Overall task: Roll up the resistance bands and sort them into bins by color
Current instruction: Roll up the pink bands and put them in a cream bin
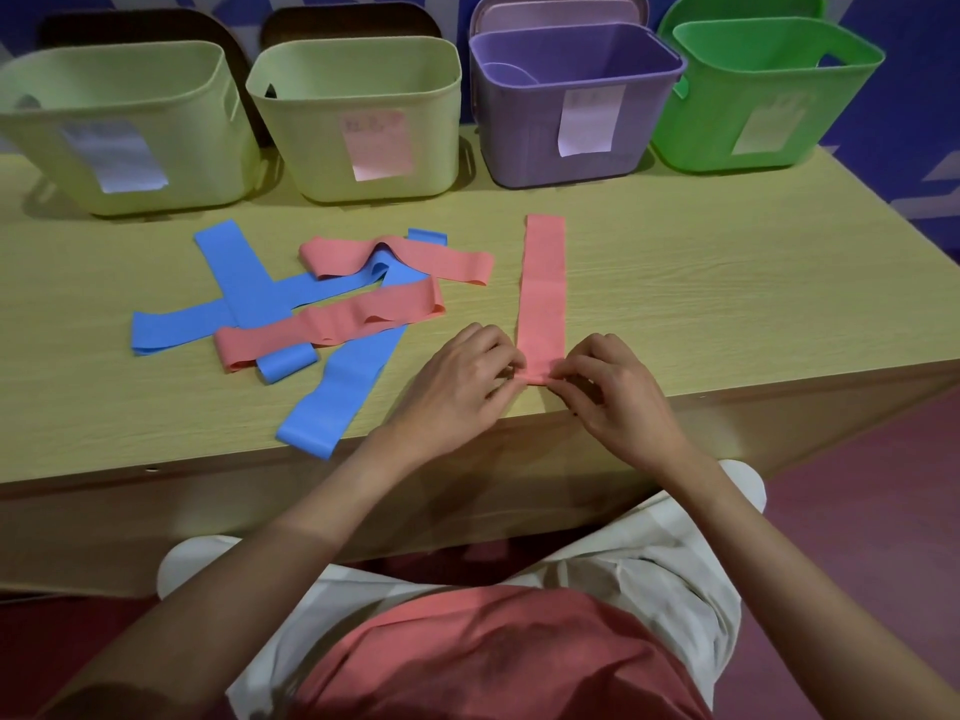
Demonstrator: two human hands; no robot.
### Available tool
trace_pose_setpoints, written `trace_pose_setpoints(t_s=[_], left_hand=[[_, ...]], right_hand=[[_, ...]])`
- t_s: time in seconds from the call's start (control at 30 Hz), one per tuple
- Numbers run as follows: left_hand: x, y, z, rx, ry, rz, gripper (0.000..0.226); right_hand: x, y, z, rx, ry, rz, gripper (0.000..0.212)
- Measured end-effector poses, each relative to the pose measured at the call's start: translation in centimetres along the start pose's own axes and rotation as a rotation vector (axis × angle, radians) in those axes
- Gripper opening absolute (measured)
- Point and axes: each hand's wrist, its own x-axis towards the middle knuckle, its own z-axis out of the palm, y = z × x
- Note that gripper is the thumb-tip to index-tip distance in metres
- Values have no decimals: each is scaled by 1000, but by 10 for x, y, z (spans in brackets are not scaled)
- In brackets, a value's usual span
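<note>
Four bins stand in a row at the back of the counter [675, 283]: two pale green ones [124, 132] [358, 122], a purple bin [571, 106] and a bright green bin [763, 90], each with a paper label too blurred to read; what can be seen of their insides shows no rolled band, though the floors are mostly hidden, so the sorting looks unstarted. Left of centre lies a loose heap of bands, blue ones [244, 283] crossed under and over two pink ones [332, 324] [400, 259], all flat and unrolled except a small curl at one blue end. Apart from the heap, a single pink band [543, 283] lies straight, running from near the counter's front edge toward the purple bin. Both hands work its near end: the left hand [462, 376] and right hand [618, 392] each pinch the edge, fingers closed on the band, with only a first small fold turned over. My judgement: the first roll is barely begun, and every band remains to be rolled and binned
</note>
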Motion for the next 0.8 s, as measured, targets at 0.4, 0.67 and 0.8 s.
trace_pose_setpoints(t_s=[0.4,0.67,0.8], left_hand=[[5,-3,2,-7,-14,1,12],[6,-3,2,-3,0,19,17],[8,-3,3,-40,-5,8,14]], right_hand=[[2,-2,1,-10,11,19,17],[4,0,3,-46,54,29,24],[6,0,3,-47,56,28,23]])
